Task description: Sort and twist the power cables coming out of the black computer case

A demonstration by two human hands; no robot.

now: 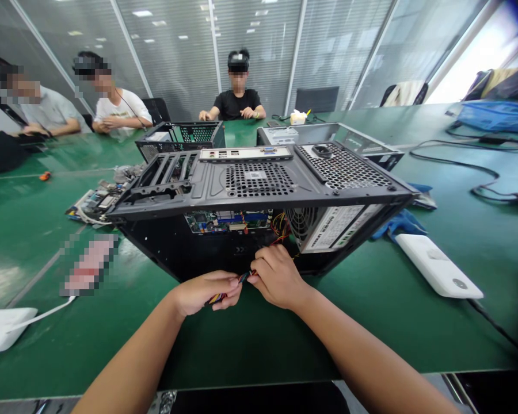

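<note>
Both my hands pinch a bundle of coloured power cables (243, 278) just in front of an open computer case (259, 202). My left hand (209, 292) is closed round the bundle's lower part, where yellow, red and dark wires stick out below. Close beside it, my right hand (280, 276) grips the same cables between thumb and fingers. Inside the case, a power supply (328, 227) sits at the right, with more wires (280, 225) running out of it. A motherboard (228, 221) shows behind. The far ends of the cables are hidden by my hands.
Another case frame (181, 135) and a metal panel (328, 135) lie beyond. Loose circuit boards (99, 201) and a phone (90, 264) are at the left. White power strips (438, 264) rest on the green table (470, 328). Several people sit across it. Black cords (470, 155) trail at right.
</note>
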